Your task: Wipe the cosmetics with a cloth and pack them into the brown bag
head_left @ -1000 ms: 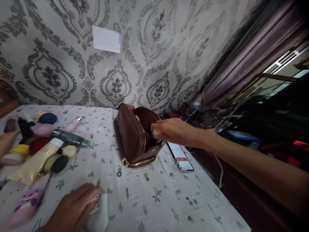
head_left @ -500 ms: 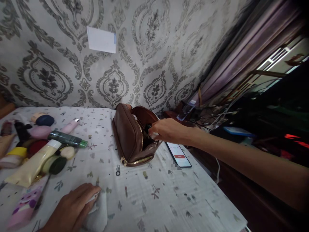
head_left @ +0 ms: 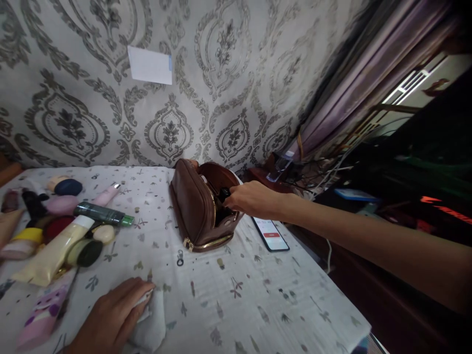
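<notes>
A brown leather toiletry bag (head_left: pixel 191 211) with gold zips stands on the patterned cloth, its flap unzipped and gaping to the right. Inside that mouth is my right hand (head_left: pixel 249 197), fingers pinched together at a small black object (head_left: pixel 223 193) whose kind I cannot make out. The fingertips are partly hidden by the bag. At the lower left my left hand (head_left: pixel 114 309) rests on the cloth, closed on a crumpled white tissue (head_left: pixel 153 319).
Tubes, jars and bottles lie heaped at the left, among them a cream tube (head_left: pixel 55 255), a green bottle (head_left: pixel 103 213) and a pink tube (head_left: pixel 44 314). A lit phone (head_left: pixel 273 236) lies right of the bag. The patterned wall (head_left: pixel 169 118) stands behind.
The black object shows more clearly at my right fingertips, which remain inside the bag. My left hand keeps its place on the tissue. The view has shifted slightly.
</notes>
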Available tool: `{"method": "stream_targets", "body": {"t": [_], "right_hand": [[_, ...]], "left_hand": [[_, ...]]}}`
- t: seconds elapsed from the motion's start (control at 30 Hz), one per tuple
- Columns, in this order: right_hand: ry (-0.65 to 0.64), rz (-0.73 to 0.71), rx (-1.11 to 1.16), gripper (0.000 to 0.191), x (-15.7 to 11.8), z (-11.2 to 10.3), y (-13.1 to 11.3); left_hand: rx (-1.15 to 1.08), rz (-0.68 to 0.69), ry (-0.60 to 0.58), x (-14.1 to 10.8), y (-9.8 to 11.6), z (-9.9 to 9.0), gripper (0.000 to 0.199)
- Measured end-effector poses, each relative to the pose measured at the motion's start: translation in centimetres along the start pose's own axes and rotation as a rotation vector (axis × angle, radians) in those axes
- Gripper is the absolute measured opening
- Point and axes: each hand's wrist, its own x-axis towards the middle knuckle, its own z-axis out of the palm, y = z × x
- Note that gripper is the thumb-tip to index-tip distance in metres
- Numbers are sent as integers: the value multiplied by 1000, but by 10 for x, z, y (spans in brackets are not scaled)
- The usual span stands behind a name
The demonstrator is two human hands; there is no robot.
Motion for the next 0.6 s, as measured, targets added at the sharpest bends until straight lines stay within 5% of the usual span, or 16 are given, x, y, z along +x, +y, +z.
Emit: {"method": "stream_targets", "body": {"t": [0.6], "right_hand": [[133, -133, -167, 32, -15, 24, 5]], "left_hand": [[-11, -24, -58, -4, -3, -1, 26]]}}
